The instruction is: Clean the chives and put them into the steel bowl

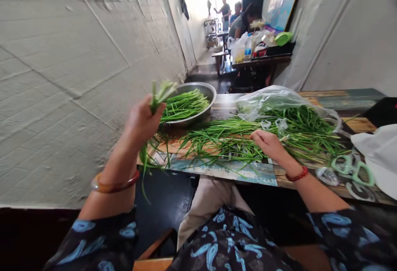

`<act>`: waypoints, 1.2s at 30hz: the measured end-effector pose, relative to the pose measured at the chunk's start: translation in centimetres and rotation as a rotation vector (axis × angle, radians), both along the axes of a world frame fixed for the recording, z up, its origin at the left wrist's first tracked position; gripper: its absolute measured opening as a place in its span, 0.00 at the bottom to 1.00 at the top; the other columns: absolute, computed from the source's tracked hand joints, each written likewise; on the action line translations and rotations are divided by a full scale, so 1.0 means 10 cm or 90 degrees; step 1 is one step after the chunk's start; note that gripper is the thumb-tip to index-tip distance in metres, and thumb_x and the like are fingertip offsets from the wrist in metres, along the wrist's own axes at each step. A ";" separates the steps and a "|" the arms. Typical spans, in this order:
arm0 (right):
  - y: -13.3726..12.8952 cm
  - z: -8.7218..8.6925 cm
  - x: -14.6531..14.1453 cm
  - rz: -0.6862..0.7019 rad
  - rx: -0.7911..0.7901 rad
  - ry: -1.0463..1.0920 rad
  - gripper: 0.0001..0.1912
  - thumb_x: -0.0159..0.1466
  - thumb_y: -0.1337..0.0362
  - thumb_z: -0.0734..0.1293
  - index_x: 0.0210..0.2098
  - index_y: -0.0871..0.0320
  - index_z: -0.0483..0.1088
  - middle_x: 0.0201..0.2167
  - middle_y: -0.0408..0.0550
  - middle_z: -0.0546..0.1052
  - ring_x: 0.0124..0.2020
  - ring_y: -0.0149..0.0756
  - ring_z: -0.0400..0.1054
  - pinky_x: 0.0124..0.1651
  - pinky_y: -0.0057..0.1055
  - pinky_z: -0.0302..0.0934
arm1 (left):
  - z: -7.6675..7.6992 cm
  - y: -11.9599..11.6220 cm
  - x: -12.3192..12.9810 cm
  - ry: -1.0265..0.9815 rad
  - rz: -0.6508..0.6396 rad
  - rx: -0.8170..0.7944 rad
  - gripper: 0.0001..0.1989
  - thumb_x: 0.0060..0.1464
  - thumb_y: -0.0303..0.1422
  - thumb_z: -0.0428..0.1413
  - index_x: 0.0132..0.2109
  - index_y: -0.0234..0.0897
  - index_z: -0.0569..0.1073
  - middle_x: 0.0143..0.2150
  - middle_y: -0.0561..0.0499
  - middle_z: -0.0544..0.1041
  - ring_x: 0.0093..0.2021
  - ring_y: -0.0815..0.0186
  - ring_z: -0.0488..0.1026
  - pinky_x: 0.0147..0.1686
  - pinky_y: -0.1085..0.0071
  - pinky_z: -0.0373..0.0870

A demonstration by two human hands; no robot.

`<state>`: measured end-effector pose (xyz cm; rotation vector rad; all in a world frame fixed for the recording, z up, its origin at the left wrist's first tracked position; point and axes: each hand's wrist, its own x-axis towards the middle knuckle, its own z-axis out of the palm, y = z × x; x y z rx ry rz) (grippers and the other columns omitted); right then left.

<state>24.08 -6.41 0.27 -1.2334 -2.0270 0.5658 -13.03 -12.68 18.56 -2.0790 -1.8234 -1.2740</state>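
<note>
My left hand [144,118] is raised beside the bowl, its fingers wrapped round a bunch of garlic chives [161,91]. The pale cut ends stick up above the fist, and green leaves hang below it past the table edge. Over the table, my right hand [269,143] is curled closed among loose garlic chives [223,141]; whatever its fingertips grip is hidden. A metal bowl [211,93] near the wall holds more chives, laid roughly side by side. Behind my right hand, a clear plastic bag [273,95] partly covers a large heap of chives.
Green-handled scissors [353,169], a small crumpled piece of clear plastic [327,176] and a white cap [378,155] lie at the right. A white wall [77,77] stands close on the left. Farther back, people sit and stand near a cluttered table [263,60].
</note>
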 end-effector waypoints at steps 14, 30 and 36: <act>0.36 -0.37 -0.19 0.039 -0.039 -0.083 0.14 0.68 0.56 0.61 0.42 0.56 0.75 0.31 0.47 0.80 0.33 0.37 0.73 0.37 0.31 0.60 | -0.54 1.75 0.13 0.508 0.140 -0.292 0.22 0.61 0.35 0.53 0.58 0.26 0.65 0.53 0.29 0.73 0.54 0.45 0.73 0.52 0.55 0.69; 0.38 -0.18 -0.07 -0.025 0.032 0.133 0.14 0.67 0.58 0.61 0.34 0.57 0.75 0.30 0.47 0.79 0.32 0.34 0.72 0.39 0.30 0.61 | -1.05 1.37 0.57 -0.242 -0.152 -0.132 0.19 0.58 0.42 0.54 0.45 0.32 0.78 0.40 0.44 0.80 0.38 0.64 0.76 0.43 0.68 0.73; 0.43 0.10 0.23 -0.201 -0.043 0.417 0.19 0.68 0.48 0.60 0.34 0.57 0.70 0.17 0.36 0.63 0.17 0.26 0.57 0.23 0.25 0.53 | -1.46 0.94 1.19 -0.113 -0.269 -0.231 0.12 0.59 0.37 0.54 0.41 0.35 0.80 0.39 0.45 0.80 0.40 0.62 0.76 0.43 0.66 0.73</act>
